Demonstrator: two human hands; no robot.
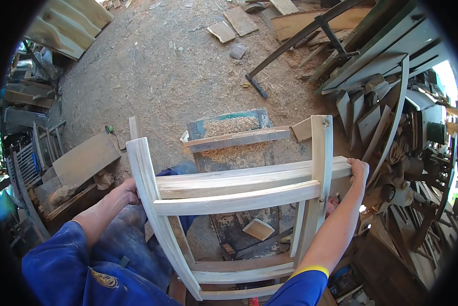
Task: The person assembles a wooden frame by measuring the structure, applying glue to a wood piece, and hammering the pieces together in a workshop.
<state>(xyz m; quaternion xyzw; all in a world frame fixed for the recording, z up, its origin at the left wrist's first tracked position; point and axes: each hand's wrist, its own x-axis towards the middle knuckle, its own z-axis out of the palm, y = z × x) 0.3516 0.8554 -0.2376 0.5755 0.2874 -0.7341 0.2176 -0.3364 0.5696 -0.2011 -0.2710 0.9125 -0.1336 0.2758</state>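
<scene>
A bare, pale wooden chair frame [239, 200] stands in front of me, with curved posts joined by several crosswise rails. My left hand [130, 191] is closed at the outer side of the left post [146, 176], its fingertips partly hidden behind the wood. On the other side, my right hand [359, 169] wraps around the end of a board or rail [340, 165] that sticks out past the right post [322, 148]. Below the upper rails, a small light wood block [258, 229] lies on a dark, worn surface seen through the frame.
Beyond the frame, a plank [236, 139] lies across a low bench [259, 118] strewn with shavings. A bow-shaped frame saw [300, 40] leans at the upper right. Stacked offcuts [364, 120] crowd the right; a wide board [86, 158] rests at left. Shavings litter the ground [152, 71].
</scene>
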